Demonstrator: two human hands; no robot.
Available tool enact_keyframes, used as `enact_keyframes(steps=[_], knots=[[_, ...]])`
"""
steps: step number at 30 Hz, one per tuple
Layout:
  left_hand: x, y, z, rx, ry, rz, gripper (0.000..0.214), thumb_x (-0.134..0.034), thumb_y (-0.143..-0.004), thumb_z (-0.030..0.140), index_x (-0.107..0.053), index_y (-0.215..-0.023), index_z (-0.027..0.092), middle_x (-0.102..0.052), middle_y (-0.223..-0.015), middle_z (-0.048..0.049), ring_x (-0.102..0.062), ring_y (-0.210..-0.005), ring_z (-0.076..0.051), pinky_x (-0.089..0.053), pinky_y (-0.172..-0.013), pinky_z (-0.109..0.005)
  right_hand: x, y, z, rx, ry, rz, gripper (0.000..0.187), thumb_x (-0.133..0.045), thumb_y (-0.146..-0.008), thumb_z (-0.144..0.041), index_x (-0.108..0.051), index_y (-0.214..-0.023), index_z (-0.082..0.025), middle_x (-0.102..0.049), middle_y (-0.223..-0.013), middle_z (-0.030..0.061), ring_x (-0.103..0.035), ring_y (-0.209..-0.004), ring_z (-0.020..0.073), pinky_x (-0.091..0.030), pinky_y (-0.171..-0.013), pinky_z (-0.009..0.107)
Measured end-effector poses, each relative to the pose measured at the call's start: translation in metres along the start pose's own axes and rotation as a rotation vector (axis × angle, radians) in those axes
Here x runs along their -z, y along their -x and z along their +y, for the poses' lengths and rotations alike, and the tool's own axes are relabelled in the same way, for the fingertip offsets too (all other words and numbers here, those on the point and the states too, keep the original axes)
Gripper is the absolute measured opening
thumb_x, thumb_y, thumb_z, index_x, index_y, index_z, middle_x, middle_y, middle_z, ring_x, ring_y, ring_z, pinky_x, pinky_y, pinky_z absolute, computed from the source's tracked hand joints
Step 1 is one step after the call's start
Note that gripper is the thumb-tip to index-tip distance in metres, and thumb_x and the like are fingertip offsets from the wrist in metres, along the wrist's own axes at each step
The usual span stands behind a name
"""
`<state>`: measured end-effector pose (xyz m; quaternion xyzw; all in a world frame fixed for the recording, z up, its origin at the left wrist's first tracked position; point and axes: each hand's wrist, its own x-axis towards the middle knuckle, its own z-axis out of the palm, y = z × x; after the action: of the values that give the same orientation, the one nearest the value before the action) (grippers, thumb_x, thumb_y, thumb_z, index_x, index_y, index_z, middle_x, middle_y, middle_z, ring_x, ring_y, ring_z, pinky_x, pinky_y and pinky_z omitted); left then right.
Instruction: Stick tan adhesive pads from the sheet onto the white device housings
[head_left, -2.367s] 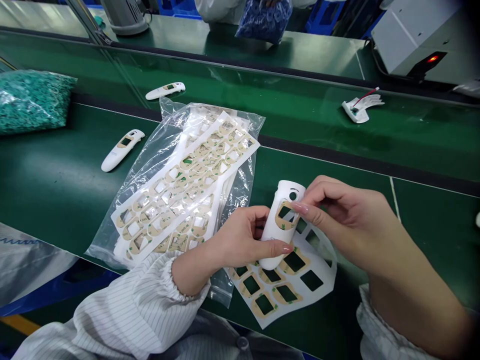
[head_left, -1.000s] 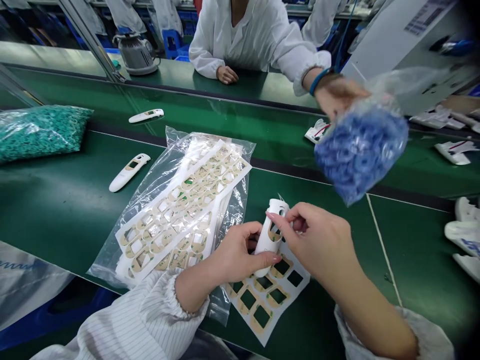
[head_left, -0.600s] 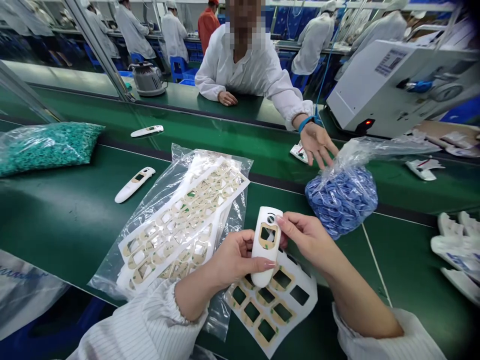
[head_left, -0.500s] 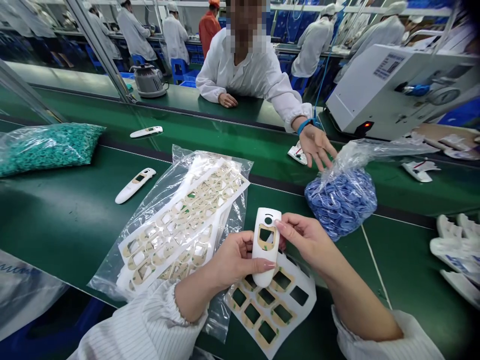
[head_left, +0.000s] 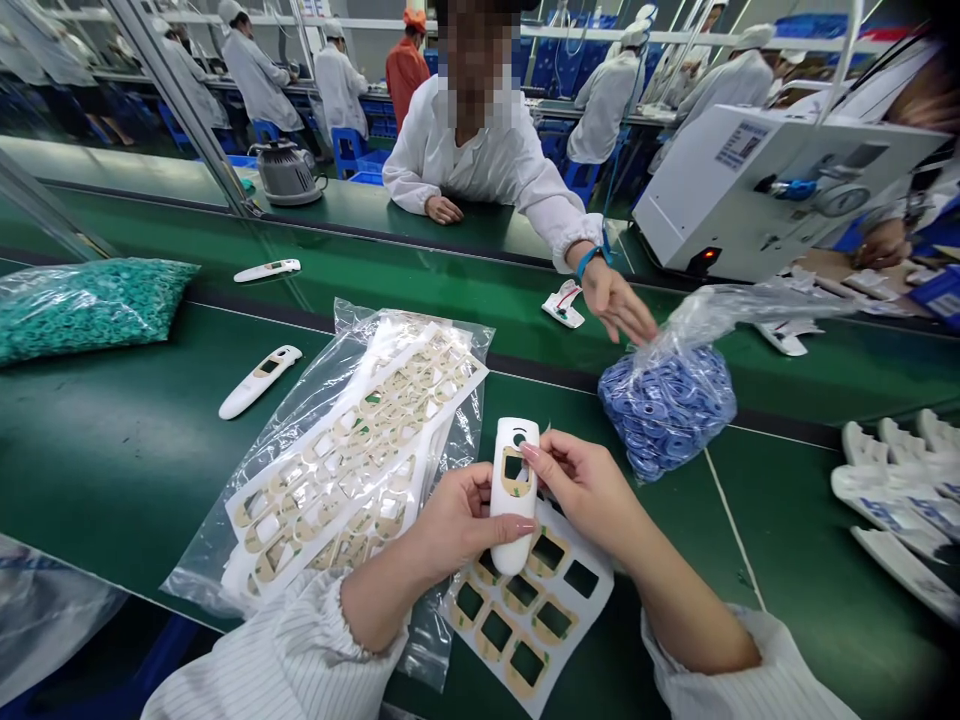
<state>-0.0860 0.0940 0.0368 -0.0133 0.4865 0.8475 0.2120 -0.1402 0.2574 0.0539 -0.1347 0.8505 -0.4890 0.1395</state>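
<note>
A white plastic housing [head_left: 513, 525], shaped like a handheld thermometer shell, stands nearly upright between my hands. A tan adhesive frame [head_left: 517, 488] surrounds its rectangular window. My left hand [head_left: 457, 515] grips the lower left side, thumb across the front. My right hand [head_left: 574, 475] pinches the upper right edge near the round hole, its other fingers partly hidden behind. Below lies a white sheet of tan adhesive frames [head_left: 551, 668] with square openings. To the left, more sticker sheets [head_left: 352, 440] rest on a clear plastic bag [head_left: 300, 400].
A bag of blue rings [head_left: 667, 405] sits right of centre, near a co-worker's outstretched hand [head_left: 615, 300]. At left are a bag of green parts [head_left: 90, 305] and another white housing [head_left: 261, 382]. White shells [head_left: 892, 490] lie at right; a white machine [head_left: 765, 190] stands behind.
The whole view has shifted slightly, so most things sit further left. The co-worker's hand has turned, its fingers closer together. My hands keep the same hold on the housing.
</note>
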Motion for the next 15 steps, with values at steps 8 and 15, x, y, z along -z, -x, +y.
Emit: enact_keyframes(steps=[8,15], knots=[[0.000,-0.001,-0.003,0.029,-0.033,0.043,0.032,-0.081,-0.066,0.019,-0.062,-0.090,0.011,-0.066,-0.083,-0.0029,-0.061,-0.075,-0.012,-0.050,-0.070,-0.026,0.005,-0.002,-0.003,-0.031,0.033,-0.053,0.044,-0.047,-0.086,-0.056,-0.049,-0.065,-0.018,-0.046,-0.060,-0.0024,-0.039,-0.056,0.0099,-0.031,-0.053,0.025],[-0.001,0.000,-0.001,-0.029,0.001,0.021,0.029,-0.080,-0.066,0.019,-0.065,-0.090,0.013,-0.068,-0.083,-0.0019,-0.062,-0.075,-0.011,-0.050,-0.070,-0.024,0.011,0.001,-0.007,-0.058,-0.226,-0.245,0.037,-0.063,-0.078,-0.053,-0.054,-0.080,-0.016,-0.051,-0.070,-0.0014,-0.045,-0.062,0.0102,-0.037,-0.057,0.024]])
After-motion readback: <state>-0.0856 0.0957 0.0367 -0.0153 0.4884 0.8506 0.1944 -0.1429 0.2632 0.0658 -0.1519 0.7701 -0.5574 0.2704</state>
